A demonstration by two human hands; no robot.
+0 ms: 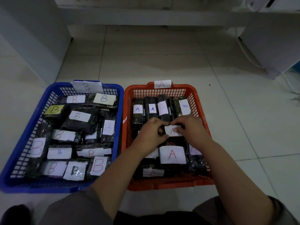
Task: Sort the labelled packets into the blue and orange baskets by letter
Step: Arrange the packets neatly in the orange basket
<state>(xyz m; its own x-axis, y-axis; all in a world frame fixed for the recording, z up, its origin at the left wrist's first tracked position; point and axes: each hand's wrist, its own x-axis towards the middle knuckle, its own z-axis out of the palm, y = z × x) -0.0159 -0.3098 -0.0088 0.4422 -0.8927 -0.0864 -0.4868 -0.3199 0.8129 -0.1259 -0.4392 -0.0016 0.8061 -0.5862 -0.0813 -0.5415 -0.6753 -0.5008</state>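
Observation:
The blue basket [120, 111], tagged B on its far rim, sits on the left and holds several dark packets with B labels [78, 116]. To its right the orange basket [200, 101], tagged A, holds several dark packets with A labels [172, 154]. Both my hands are inside the orange basket. My left hand [152, 135] and my right hand [192, 132] together pinch one dark packet with a white A label [172, 131], held over the middle of the basket. Most of that packet's body is hidden by my fingers.
Both baskets rest on a pale tiled floor [154, 59]. White furniture [32, 38] stands at the left and a white unit [274, 46] with a cable at the right. My knees show at the bottom edge.

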